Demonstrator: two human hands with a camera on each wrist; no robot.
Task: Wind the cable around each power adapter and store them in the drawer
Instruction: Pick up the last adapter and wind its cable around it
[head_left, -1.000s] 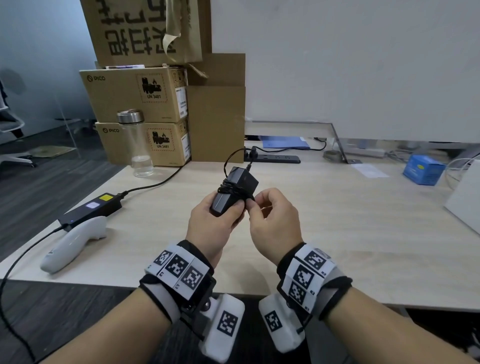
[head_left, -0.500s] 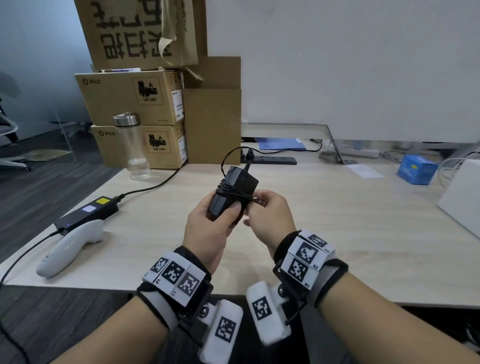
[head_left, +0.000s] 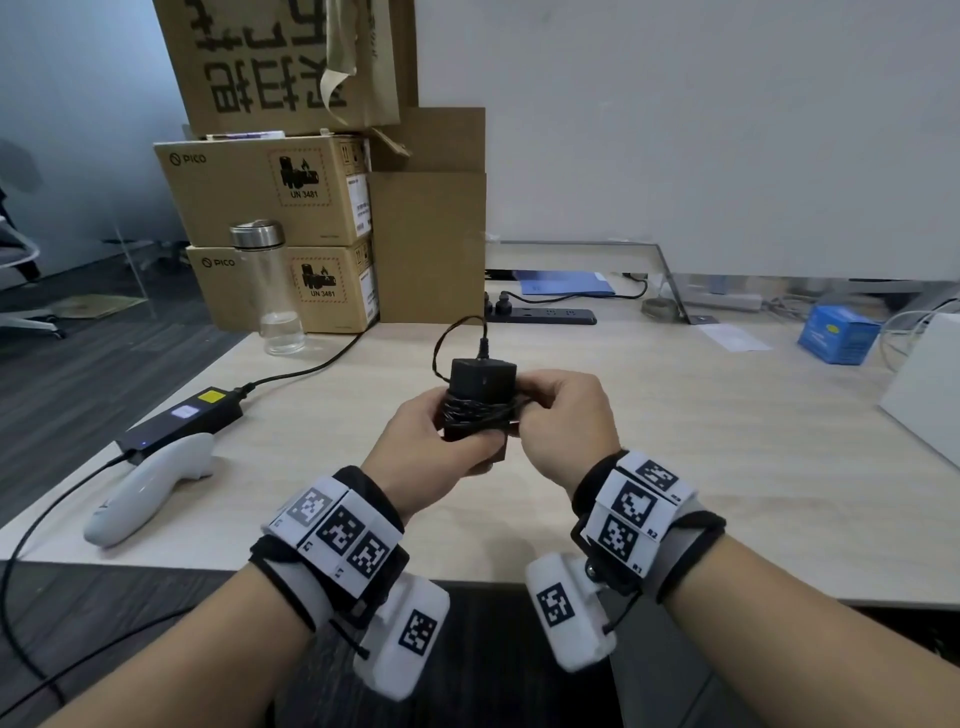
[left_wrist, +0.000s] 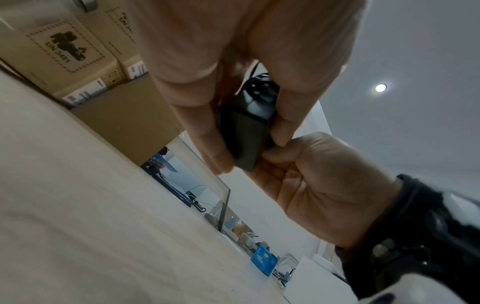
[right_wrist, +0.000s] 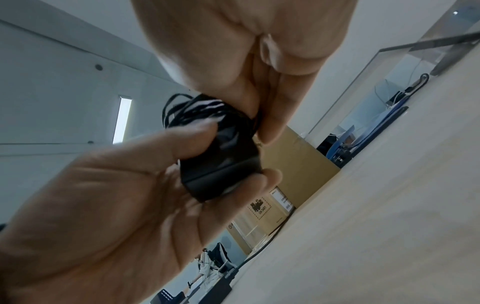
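A small black power adapter is held above the desk, with its thin black cable wound in several turns round its middle. A short loop of the cable still arches off the top. My left hand grips the adapter's lower end between thumb and fingers. My right hand pinches the wound cable at the adapter's right side. A second, flat black power adapter lies at the desk's left edge with its cables stretched out. No drawer is in view.
A white controller lies beside the flat adapter. A clear bottle and stacked cardboard boxes stand at the back left. A power strip, a blue box and a white box sit at the back and right.
The adapter has turned from a tilt to stand square to me. My right hand has closed in over the windings, and the free loop of cable is shorter.
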